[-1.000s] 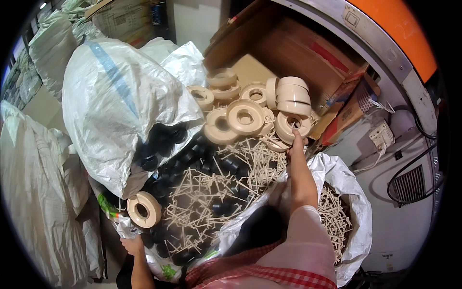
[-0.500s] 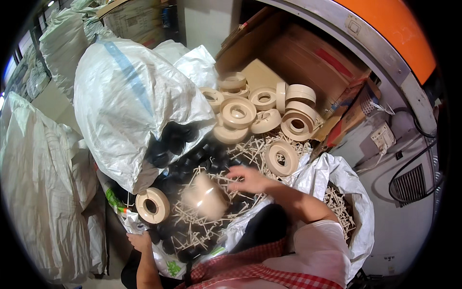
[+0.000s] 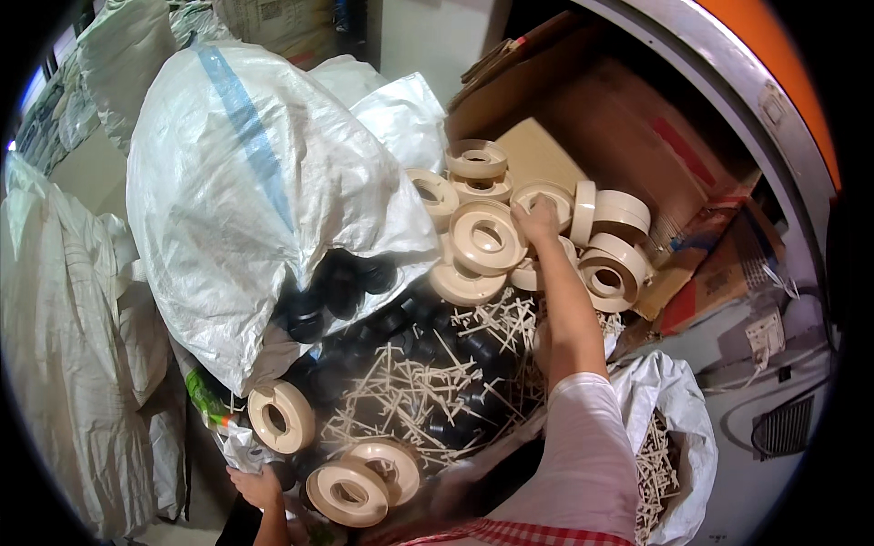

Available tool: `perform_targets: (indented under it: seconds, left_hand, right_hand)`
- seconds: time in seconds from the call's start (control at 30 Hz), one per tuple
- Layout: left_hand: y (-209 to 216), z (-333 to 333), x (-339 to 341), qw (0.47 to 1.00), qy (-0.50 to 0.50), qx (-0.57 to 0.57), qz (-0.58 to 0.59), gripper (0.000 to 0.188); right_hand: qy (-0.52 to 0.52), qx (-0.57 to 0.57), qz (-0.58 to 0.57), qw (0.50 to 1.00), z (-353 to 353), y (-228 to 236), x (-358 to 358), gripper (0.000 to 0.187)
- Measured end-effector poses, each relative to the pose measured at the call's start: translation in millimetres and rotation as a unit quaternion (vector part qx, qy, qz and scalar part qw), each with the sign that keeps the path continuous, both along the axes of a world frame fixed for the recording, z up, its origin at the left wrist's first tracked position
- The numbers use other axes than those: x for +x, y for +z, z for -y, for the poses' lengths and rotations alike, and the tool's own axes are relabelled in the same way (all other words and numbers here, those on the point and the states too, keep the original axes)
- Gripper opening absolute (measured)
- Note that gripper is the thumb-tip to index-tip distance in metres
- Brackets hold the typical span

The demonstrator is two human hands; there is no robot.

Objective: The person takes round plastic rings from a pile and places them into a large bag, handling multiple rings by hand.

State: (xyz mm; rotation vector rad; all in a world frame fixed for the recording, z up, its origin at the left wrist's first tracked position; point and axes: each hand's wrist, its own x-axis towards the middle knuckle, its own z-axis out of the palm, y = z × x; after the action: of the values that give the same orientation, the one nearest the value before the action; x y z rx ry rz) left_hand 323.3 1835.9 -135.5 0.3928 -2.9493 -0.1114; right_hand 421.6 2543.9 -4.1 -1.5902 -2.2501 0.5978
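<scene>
My right hand reaches into the pile of round beige plastic parts, its fingers curled over the rim of one beige plastic ring. Part of that ring is covered by the hand. Down at the lower left, my left hand is closed on the edge of a white plastic bag with green print. Close by stands another ring. Two more rings lie overlapping near my body. Between the hands, thin beige sticks are strewn over black round parts.
A bulging white woven sack with a blue stripe leans at the left, its mouth toward the black parts. An open cardboard box stands behind the pile. At the right, a white sack holds more sticks beside a grey machine panel.
My right hand has moved away from me to the ring pile. The blurred beige part above the sticks is gone from there, and two rings now lie near my body. My left hand keeps its grip.
</scene>
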Motion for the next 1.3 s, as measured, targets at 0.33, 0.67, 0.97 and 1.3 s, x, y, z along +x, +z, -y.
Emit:
perform_targets:
  seconds: [0.33,0.67,0.97,1.3]
  left_hand:
    - [9.7,-3.4,3.1,1.000,-0.002,0.003,0.003,0.085]
    - [13.5,-14.6,0.1,1.000,0.001,0.026,0.004,0.085]
    - [8.3,-23.4,0.2,1.000,0.000,0.007,0.015,0.086]
    - [7.8,-8.0,4.7,1.000,0.002,-0.016,0.011,0.089]
  right_hand:
    - [0.237,-0.065,0.184,0.952,30.1,8.1,20.8,0.094]
    - [0.636,-0.239,0.130,0.723,279.6,46.0,23.7,0.080]
    - [-0.083,-0.091,-0.214,0.969,26.3,-33.1,-89.0,0.087]
    - [0.044,-0.375,-0.244,0.893,36.4,-43.5,-98.9,0.107]
